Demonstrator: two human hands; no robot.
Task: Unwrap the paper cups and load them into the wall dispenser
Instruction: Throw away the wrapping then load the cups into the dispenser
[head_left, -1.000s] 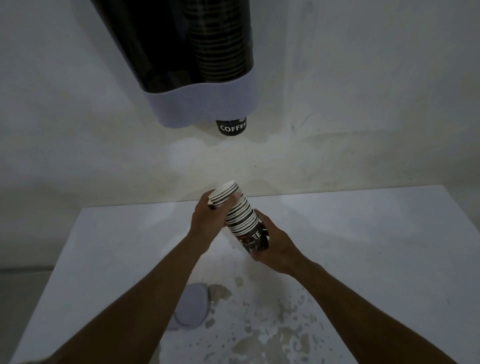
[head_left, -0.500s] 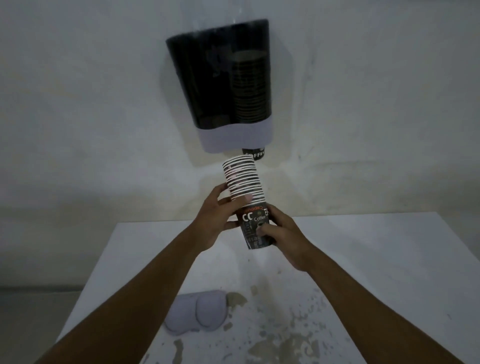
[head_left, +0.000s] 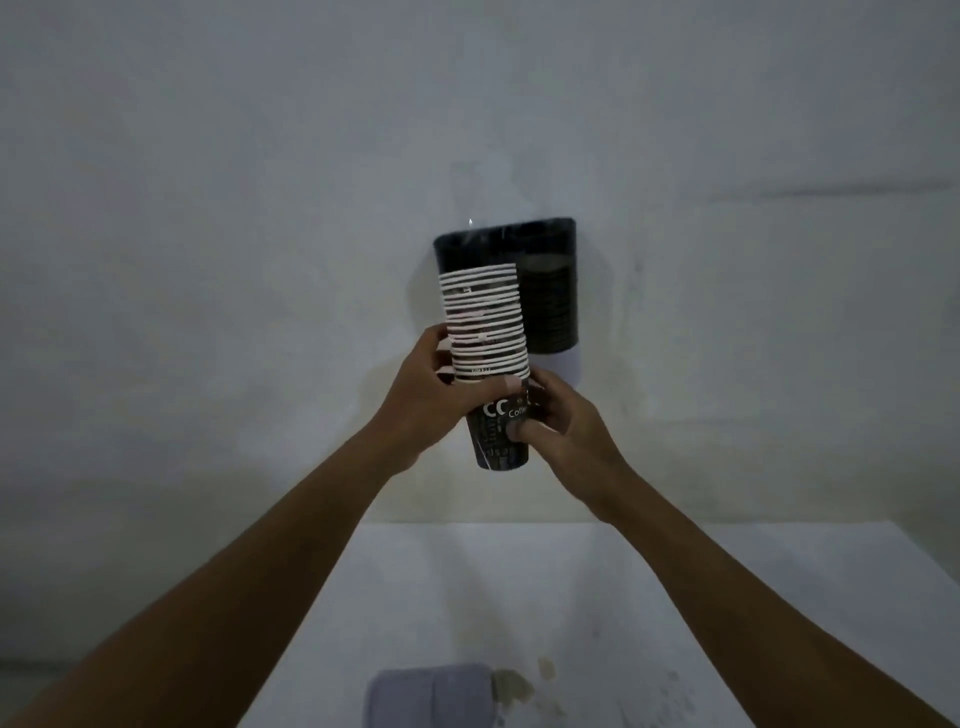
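I have the stack (head_left: 487, 358) raised in front of the dispenser (head_left: 545, 291) on the wall, my left hand (head_left: 421, 400) gripping its ribbed middle, my right hand (head_left: 563, 423) pinching the bottom cup at 5 o'clock. The nested paper rims could slide apart if my grip loosens, or snag the dark plastic tube's lip at 12 o'clock. Cups are thin, tapered, matte; the tube looks smooth, glossy, half full.

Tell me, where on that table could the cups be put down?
The white table is bare to the right, between the right forearm and its far edge. Near the front edge it is crowded: a grey lid and brown stains.
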